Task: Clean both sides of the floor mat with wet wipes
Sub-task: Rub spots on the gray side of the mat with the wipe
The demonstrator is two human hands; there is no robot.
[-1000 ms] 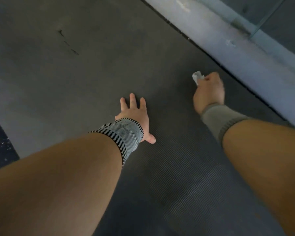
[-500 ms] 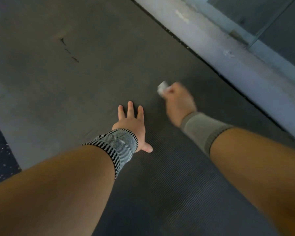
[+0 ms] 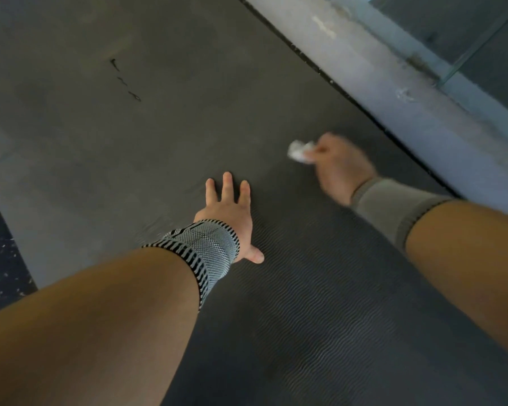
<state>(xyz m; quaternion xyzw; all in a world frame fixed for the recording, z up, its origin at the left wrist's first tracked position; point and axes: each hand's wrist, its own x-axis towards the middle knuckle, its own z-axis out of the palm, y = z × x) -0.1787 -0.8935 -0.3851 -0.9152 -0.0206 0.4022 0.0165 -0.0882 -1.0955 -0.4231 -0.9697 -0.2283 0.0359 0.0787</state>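
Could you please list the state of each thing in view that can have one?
floor mat: unrolled, lying flat on the floor, ribbed side up.
wet wipe: crumpled, held against the mat.
left hand: fingers straight, pressing flat on the mat.
right hand: gripping the wipe, motion-blurred.
left wrist band: worn, striped.
right wrist band: worn, plain.

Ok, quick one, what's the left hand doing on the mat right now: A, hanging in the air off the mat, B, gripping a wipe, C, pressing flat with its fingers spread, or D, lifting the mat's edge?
C: the left hand lies flat on the mat with straight, spread fingers, while the right hand holds the wipe.
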